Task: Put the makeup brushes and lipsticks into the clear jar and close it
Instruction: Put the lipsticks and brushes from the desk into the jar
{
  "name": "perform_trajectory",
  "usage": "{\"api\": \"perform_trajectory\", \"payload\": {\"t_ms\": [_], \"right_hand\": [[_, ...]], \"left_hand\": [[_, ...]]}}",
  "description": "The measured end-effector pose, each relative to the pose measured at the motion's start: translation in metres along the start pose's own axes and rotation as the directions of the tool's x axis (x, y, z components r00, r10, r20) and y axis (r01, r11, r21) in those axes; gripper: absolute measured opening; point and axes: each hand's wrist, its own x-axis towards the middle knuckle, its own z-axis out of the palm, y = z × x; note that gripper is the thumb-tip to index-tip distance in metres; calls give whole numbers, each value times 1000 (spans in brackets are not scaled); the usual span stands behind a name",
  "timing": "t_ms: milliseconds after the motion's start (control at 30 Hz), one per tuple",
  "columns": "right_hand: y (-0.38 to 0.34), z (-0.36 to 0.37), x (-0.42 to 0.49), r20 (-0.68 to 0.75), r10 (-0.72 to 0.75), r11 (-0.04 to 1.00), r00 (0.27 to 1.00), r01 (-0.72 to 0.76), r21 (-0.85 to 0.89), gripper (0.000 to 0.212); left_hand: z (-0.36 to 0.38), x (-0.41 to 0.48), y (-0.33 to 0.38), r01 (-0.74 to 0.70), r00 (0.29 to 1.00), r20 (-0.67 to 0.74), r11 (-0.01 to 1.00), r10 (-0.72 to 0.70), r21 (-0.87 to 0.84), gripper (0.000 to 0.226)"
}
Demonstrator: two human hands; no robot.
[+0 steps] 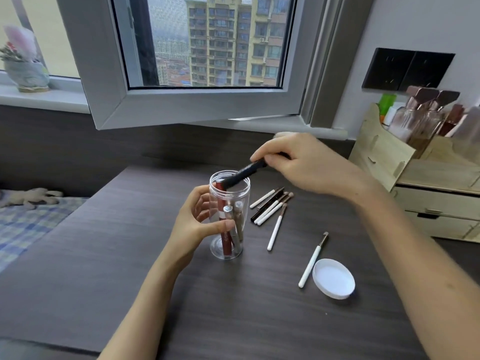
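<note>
1. Clear jar (228, 219): stands upright near the middle of the dark wood-grain table (233, 320), mouth open, lid off.
2. Jar contents: a red lipstick tube (225, 237), a silver-capped tube (230, 222) and a taupe tube (239, 224), all standing roughly upright inside.
3. Legible writing: white letters on the red tube, running along its length; only "SS" reads clearly. No other writing in view can be read.
4. Left hand (197, 224): curled around the jar's left side, thumb across the front wall, fingers behind; a partial wrap that steadies the jar.
5. Right hand (298, 162): fingers pinched closed on the upper end of a black tube (244, 174), which is tilted, its lower end inside the jar mouth.
6. Loose brushes: a cluster of brushes (270, 206) with white and black handles lies just right of the jar; one white-handled brush (276, 227) lies near its lower end; another white-handled brush (313, 258) lies nearer, beside the lid.
7. White lid (333, 278): lies flat on the table, well apart from the jar, to its right and nearer the camera.
8. Edges and room: the table's left edge borders a checked bedspread (28, 224); a wooden organiser (420, 183) stands at the right rear. Bare tabletop lies open in front of and left of the jar.
</note>
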Motion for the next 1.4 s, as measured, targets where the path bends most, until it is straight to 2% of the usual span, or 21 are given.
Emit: {"api": "perform_trajectory", "payload": {"t_ms": [33, 100, 200, 333, 367, 433, 500, 533, 600, 667, 733, 800, 900, 1100, 1267, 1400], "right_hand": [[-7, -2, 2, 80, -36, 997, 996, 42, -72, 25], [-18, 2, 12, 156, -102, 990, 982, 116, -79, 15], [-23, 18, 28, 135, -103, 994, 986, 106, -16, 17], [-18, 35, 37, 132, -86, 988, 987, 101, -115, 25], [-14, 34, 37, 156, -78, 992, 985, 93, -87, 28], [-4, 28, 35, 149, -28, 992, 988, 9, 124, 31], [23, 25, 37, 10, 66, 958, 998, -66, 278, 29], [41, 28, 41, -70, 132, 963, 989, -111, 247, 27], [87, 43, 50, -149, 264, 964, 953, -262, 35, 21], [127, 62, 55, -102, 380, 907, 919, -392, -157, 22], [156, 78, 56, -41, 444, 861, 895, -439, -257, 30], [173, 89, 56, 13, 442, 846, 897, -412, -337, 38], [182, 98, 61, 109, 356, 840, 928, -267, -472, 40], [180, 97, 72, 249, 207, 757, 946, 6, -653, 24], [184, 92, 73, 292, 179, 726, 939, 74, -684, 22], [193, 83, 61, 263, 131, 756, 956, 76, -650, 21]], "left_hand": [[1, 0, 0, 3, 1000, 13, 1000, -3, -4, 62], [2, -1, 0, 10, 1000, 26, 1000, -9, -9, 63], [0, -1, 0, 14, 1000, 27, 1000, -13, -11, 63], [2, 0, 0, 9, 999, 35, 1000, -8, -21, 60], [2, 0, 0, 10, 999, 36, 1000, -9, -20, 59], [1, 1, -2, 6, 999, 40, 1000, -5, -15, 60], [1, 0, -1, 5, 999, 43, 1000, -5, -13, 60], [1, 0, -1, 5, 999, 43, 1000, -5, -13, 61], [1, 0, 0, 2, 999, 45, 1000, -1, -13, 62], [2, 0, 0, -2, 999, 47, 1000, 3, -15, 63], [1, 0, -1, -3, 999, 45, 1000, 4, -16, 64], [1, 1, -2, -3, 999, 41, 1000, 3, -10, 64], [0, 2, -3, 0, 999, 45, 1000, 0, 3, 64], [1, 4, -2, 13, 998, 56, 999, -15, 35, 63], [2, 4, -2, 1, 999, 51, 1000, -3, 24, 64], [2, 3, -2, -10, 999, 49, 1000, 10, 10, 65]]}}
